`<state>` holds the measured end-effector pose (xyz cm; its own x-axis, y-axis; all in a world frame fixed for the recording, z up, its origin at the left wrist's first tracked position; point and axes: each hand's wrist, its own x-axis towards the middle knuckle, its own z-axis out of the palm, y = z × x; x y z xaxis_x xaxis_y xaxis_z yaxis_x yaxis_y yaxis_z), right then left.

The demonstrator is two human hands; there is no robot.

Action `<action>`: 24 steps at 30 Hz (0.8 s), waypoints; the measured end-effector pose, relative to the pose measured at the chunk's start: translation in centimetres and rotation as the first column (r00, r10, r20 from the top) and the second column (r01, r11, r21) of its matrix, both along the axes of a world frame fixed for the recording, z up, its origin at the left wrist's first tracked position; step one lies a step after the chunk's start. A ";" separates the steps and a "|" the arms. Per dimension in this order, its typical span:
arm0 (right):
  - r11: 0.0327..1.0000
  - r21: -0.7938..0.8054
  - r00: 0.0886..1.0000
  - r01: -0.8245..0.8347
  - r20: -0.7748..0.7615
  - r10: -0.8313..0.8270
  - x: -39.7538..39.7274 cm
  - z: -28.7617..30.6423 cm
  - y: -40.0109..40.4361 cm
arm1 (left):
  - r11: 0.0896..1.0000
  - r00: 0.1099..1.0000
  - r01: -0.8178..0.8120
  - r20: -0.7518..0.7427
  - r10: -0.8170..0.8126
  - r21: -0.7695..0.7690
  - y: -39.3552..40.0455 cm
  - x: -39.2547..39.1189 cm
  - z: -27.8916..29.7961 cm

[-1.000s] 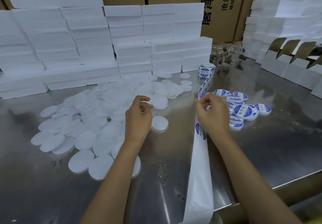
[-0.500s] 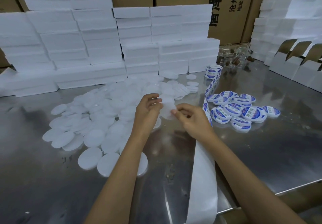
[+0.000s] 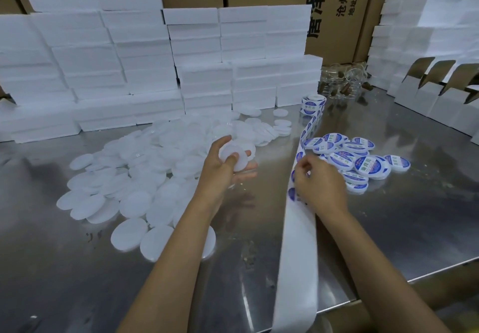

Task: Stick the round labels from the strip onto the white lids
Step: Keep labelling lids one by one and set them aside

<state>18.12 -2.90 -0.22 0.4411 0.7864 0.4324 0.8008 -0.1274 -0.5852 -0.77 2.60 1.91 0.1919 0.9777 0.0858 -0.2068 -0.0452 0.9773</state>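
Observation:
My left hand (image 3: 223,169) holds one plain white lid (image 3: 233,155) between thumb and fingers, lifted above the metal table (image 3: 404,224). To its right my right hand (image 3: 320,185) pinches the label strip (image 3: 298,249) where blue round labels still sit on it; my fingers hide the label they touch. The strip runs from a small roll (image 3: 312,104) at the back down to bare white backing hanging over the table's front edge. A big heap of unlabelled white lids (image 3: 134,177) lies to the left. Several labelled lids (image 3: 357,159) are piled on the right.
White foam blocks (image 3: 155,60) are stacked along the back and left, with brown cartons (image 3: 337,9) behind. Open white boxes with brown flaps (image 3: 440,91) line the right side. Glass jars (image 3: 344,81) stand at the back right.
My right hand moved from the lid in my left hand back right to the label strip. My left hand has turned the white lid up toward me.

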 end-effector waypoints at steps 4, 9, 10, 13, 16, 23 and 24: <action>0.949 -0.135 0.958 -0.285 -0.078 0.276 -1.5 -0.5 0.0 | 1.000 0.996 0.010 -0.087 -0.010 0.006 -0.3 0.0 -0.4; 0.833 -0.115 0.840 -0.542 -0.096 0.533 -3.4 -1.1 0.1 | 1.000 0.993 -0.003 -0.117 0.002 -0.009 0.0 -0.1 -0.6; 0.820 -0.107 0.826 -0.563 -0.105 0.553 -3.7 -1.3 0.1 | 1.000 0.992 0.001 -0.123 -0.002 -0.011 0.1 -0.2 -0.7; 0.819 -0.073 0.821 -0.570 -0.085 0.564 -4.4 -1.6 0.3 | 0.999 0.991 0.034 -0.128 -0.036 -0.018 0.4 -0.2 -0.9; 0.852 -0.098 0.855 -0.514 0.027 0.519 -4.5 -1.8 0.3 | 0.997 0.986 0.072 -0.149 -0.077 -0.042 0.4 -0.2 -1.3; 0.855 -0.074 0.858 -0.513 -0.017 0.513 -4.3 -2.0 0.5 | 0.996 0.957 0.088 -0.276 -0.093 -0.031 0.6 -0.1 -1.7; 0.856 -0.076 0.859 -0.511 -0.010 0.512 -4.2 -2.0 0.5 | 0.996 0.952 0.091 -0.291 -0.095 -0.026 0.6 -0.1 -1.7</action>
<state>13.91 -2.38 -2.24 -0.0366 0.9296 0.3667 0.7709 0.2598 -0.5816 -0.87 3.17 0.23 0.2967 0.9550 0.0004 0.0842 -0.0266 0.9961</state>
